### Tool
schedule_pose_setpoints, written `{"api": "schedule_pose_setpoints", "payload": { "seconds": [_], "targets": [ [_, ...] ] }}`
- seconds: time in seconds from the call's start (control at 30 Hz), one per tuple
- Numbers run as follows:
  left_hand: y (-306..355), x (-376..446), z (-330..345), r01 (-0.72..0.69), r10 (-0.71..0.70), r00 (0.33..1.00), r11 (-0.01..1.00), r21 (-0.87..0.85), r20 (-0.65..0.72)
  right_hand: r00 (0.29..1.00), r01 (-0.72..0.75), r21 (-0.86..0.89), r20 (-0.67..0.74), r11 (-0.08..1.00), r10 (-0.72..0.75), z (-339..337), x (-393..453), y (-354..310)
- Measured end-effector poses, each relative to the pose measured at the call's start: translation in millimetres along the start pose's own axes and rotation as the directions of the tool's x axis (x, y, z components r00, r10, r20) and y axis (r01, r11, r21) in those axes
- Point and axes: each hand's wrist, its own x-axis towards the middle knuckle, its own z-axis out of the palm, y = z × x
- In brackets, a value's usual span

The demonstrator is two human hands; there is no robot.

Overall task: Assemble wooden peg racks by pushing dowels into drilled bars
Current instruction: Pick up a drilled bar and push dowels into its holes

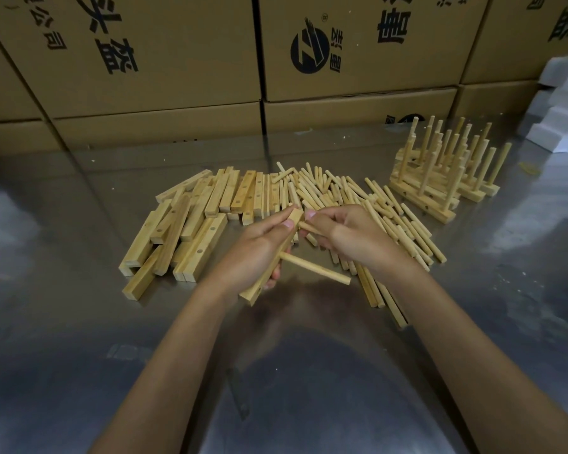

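My left hand (254,249) grips a drilled wooden bar (254,291) that runs from near my wrist up to my fingertips. One dowel (315,269) sticks out of the bar's middle toward the right. My right hand (351,235) pinches a second dowel (309,228) whose tip meets the bar's upper end beside my left thumb. A heap of loose drilled bars (191,221) lies to the left, and a pile of loose dowels (368,204) lies under and behind my right hand.
Finished peg racks (446,172) stand stacked at the back right on the shiny metal table (79,322). Printed cardboard boxes (177,77) form a wall behind. White foam pieces (561,103) sit at the far right.
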Motion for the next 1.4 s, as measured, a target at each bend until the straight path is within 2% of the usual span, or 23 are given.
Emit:
{"api": "schedule_pose_setpoints", "payload": {
  "seconds": [0.07, 0.13, 0.2, 0.27, 0.33, 0.4, 0.5, 0.6, 0.7, 0.8, 0.83, 0.87, 0.97, 1.03, 1.13, 1.3, 1.4],
  "targets": [
    [1.1, -0.2, -5.5, 0.009, -0.007, 0.995, 1.0, 0.019, -0.096, 0.997, -0.029, -0.027, -0.076, 0.999, 0.027, -10.0, 0.2, -0.6],
    [1.6, -0.4, -16.7, 0.015, -0.021, 0.977, 0.999, -0.033, -0.212, 0.979, -0.033, -0.232, -0.203, 0.972, -0.016, -27.1, -0.9, 1.9],
    [1.7, 0.2, -28.6, 0.031, -0.066, 0.942, 0.993, -0.111, -0.33, 0.988, -0.099, -0.519, -0.154, 0.849, 0.021, -47.9, -3.8, 3.3],
    [0.9, 2.8, -36.1, 0.041, -0.133, 0.899, 0.974, -0.222, -0.417, 0.974, -0.188, -0.679, -0.037, 0.71, 0.222, -59.2, -7.3, 0.6],
    [-0.5, 5.6, -38.4, 0.056, -0.202, 0.878, 0.943, -0.327, -0.433, 0.93, -0.237, -0.73, 0.018, 0.64, 0.366, -58.1, -9.3, -3.1],
    [-1.5, 7.3, -39.7, 0.07, -0.235, 0.88, 0.923, -0.378, -0.412, 0.896, -0.232, -0.766, 0.072, 0.6, 0.438, -50.2, -9.8, -4.7],
    [-0.4, 8.0, -41.3, 0.081, -0.249, 0.902, 0.899, -0.43, -0.352, 0.878, -0.217, -0.78, 0.107, 0.587, 0.467, -41.2, -8.5, -2.9],
    [1.3, 8.8, -38.5, 0.079, -0.234, 0.914, 0.905, -0.417, -0.332, 0.886, -0.209, -0.748, 0.127, 0.63, 0.446, -38.6, -5.8, 0.0],
    [1.9, 8.1, -34.7, 0.059, -0.225, 0.926, 0.879, -0.474, -0.303, 0.933, -0.199, -0.679, 0.088, 0.707, 0.348, -37.5, -2.1, 6.0],
    [3.3, 4.6, -30.8, 0.065, -0.255, 0.944, 0.763, -0.643, -0.207, 0.991, -0.13, -0.533, -0.044, 0.836, 0.126, -38.4, -2.0, 7.6],
    [3.6, 4.0, -29.3, 0.07, -0.266, 0.947, 0.718, -0.692, -0.18, 0.997, -0.079, -0.465, -0.048, 0.882, 0.064, -38.2, -2.7, 5.6],
    [3.9, 3.6, -27.8, 0.072, -0.278, 0.946, 0.684, -0.726, -0.168, 1.0, -0.031, -0.385, -0.009, 0.922, 0.03, -37.2, -4.0, 2.2],
    [4.5, 4.5, -25.8, 0.055, -0.309, 0.934, 0.619, -0.783, -0.179, 0.974, 0.052, -0.194, 0.228, 0.98, -0.007, -22.3, -11.4, -10.5],
    [4.1, 5.9, -26.5, 0.046, -0.329, 0.923, 0.604, -0.795, -0.197, 0.955, 0.155, -0.15, 0.276, 0.977, -0.109, -3.1, -15.2, -14.8],
    [2.3, 6.8, -27.7, 0.055, -0.356, 0.906, 0.638, -0.768, -0.231, 0.933, 0.333, -0.189, 0.208, 0.924, -0.294, 24.9, -20.9, -18.5],
    [0.8, 5.8, -26.1, 0.068, -0.338, 0.894, 0.75, -0.658, -0.294, 0.9, 0.433, -0.344, 0.114, 0.833, -0.421, 35.1, -28.3, -23.0],
    [2.2, 4.9, -24.8, 0.04, -0.298, 0.901, 0.78, -0.624, -0.315, 0.857, 0.486, -0.509, 0.118, 0.71, -0.502, 37.2, -29.4, -25.0]
  ]
}}
